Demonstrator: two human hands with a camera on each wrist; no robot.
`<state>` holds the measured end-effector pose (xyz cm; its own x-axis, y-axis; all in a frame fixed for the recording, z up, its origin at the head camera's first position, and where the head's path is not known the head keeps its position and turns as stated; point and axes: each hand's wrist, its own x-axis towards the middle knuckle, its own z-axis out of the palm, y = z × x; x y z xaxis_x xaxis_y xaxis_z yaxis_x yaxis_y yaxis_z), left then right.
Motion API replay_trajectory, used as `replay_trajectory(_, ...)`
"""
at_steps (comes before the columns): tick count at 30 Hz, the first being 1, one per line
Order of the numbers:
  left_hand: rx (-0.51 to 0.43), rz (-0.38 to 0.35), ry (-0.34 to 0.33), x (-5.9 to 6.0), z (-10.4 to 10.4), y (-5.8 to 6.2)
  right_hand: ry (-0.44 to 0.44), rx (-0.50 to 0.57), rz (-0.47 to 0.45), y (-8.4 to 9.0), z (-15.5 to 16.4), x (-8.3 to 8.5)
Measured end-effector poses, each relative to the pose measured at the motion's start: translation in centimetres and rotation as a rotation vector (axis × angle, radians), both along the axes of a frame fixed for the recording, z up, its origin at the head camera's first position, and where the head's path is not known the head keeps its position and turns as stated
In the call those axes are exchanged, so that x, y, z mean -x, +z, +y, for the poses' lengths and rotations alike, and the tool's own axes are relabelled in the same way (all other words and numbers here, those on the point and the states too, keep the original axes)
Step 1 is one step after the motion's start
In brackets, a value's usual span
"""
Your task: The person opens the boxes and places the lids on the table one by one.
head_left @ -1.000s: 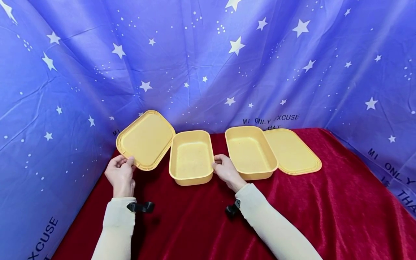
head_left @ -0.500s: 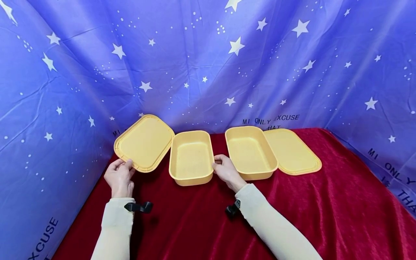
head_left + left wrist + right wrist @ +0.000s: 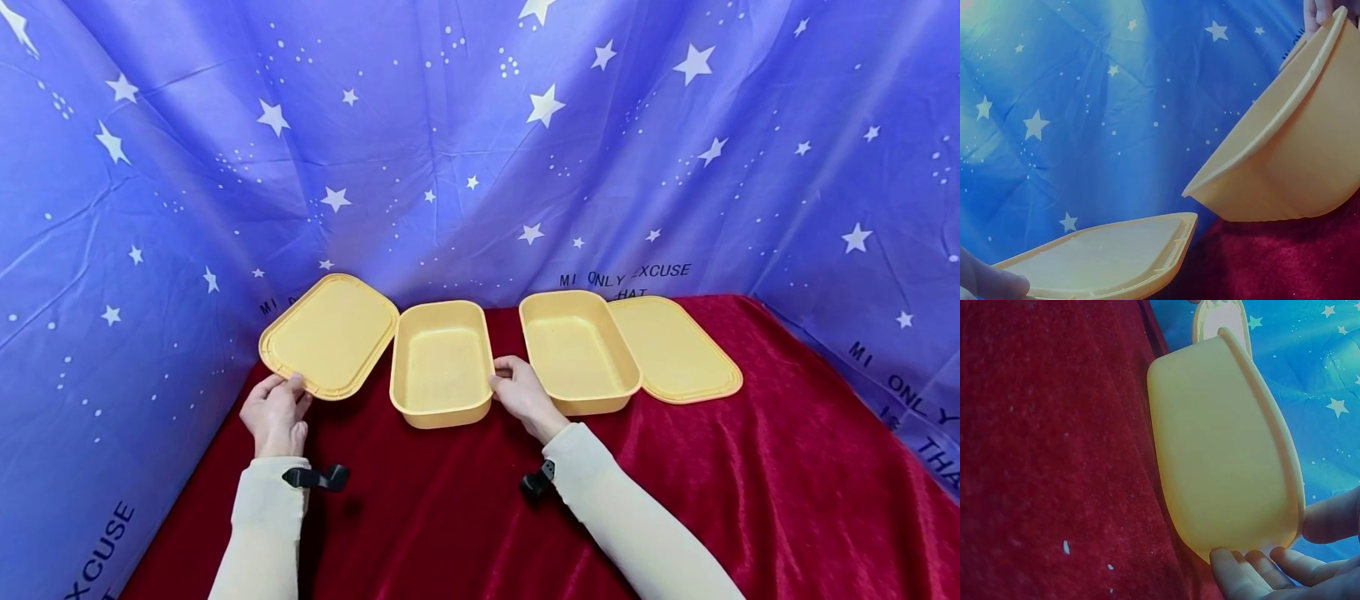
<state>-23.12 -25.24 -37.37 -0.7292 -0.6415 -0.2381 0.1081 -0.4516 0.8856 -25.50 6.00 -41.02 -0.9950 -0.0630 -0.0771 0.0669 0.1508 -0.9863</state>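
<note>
My left hand [image 3: 273, 417] pinches the near left corner of a flat yellow lid [image 3: 330, 333], thumb on its ridged face. The lid tilts up just left of a yellow rectangular food box [image 3: 442, 417], its right corner close to that box's rim. On the box's right side, my right hand [image 3: 522, 396] grips the rim. In the right wrist view its thumb [image 3: 1335, 522] lies at the rim and the fingers [image 3: 1235, 572] against the outer wall. The left wrist view shows the left thumb [image 3: 1004, 281] over the lid's edge and the box standing higher beside it.
A second yellow box [image 3: 592, 406] stands right of my right hand, uncovered. Another yellow lid [image 3: 682, 350] lies partly behind its right side. Dark red velvet cloth [image 3: 420, 517] covers the table. Blue curtains [image 3: 420, 150] with white stars close off the back and sides.
The left hand has lowered the lid and shifted it slightly left, so it lies flatter. The right hand and the boxes have kept their places.
</note>
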Motion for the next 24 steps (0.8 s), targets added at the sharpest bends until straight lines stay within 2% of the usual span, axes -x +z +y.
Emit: replay_trajectory(24, -0.125, -0.061, -0.004, 0.17, -0.42, -0.95, -0.008, 0.015, 0.009, -0.02, -0.09, 0.01)
